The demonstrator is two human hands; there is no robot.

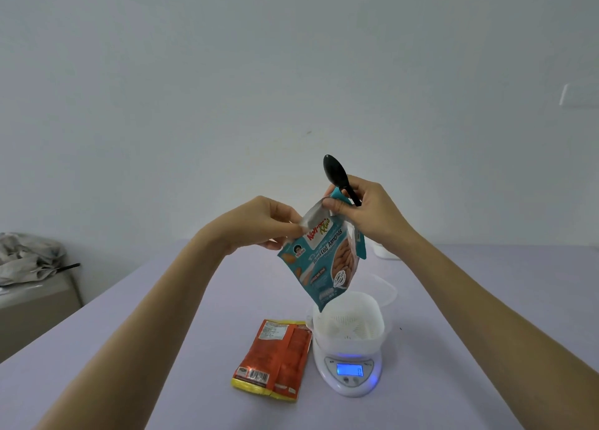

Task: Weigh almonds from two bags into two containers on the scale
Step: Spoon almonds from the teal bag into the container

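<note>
I hold a teal bag of roasted almonds (pixel 321 261) up in the air above the table. My left hand (pixel 272 222) pinches its torn top at the left corner. My right hand (pixel 366 212) pinches the right corner and also holds a black plastic spoon (pixel 337 175), bowl pointing up. Below the bag, a white container (pixel 351 319) sits on a white digital scale (pixel 351 369) with a lit blue display. A red and yellow bag (pixel 275 358) lies flat on the table, left of the scale.
A clear plastic container (pixel 387 292) stands behind the scale, and a white object (pixel 385 253) shows behind my right forearm. The lilac table (pixel 162 348) runs to the wall. A low cabinet with crumpled cloth (pixel 29 257) stands at the far left.
</note>
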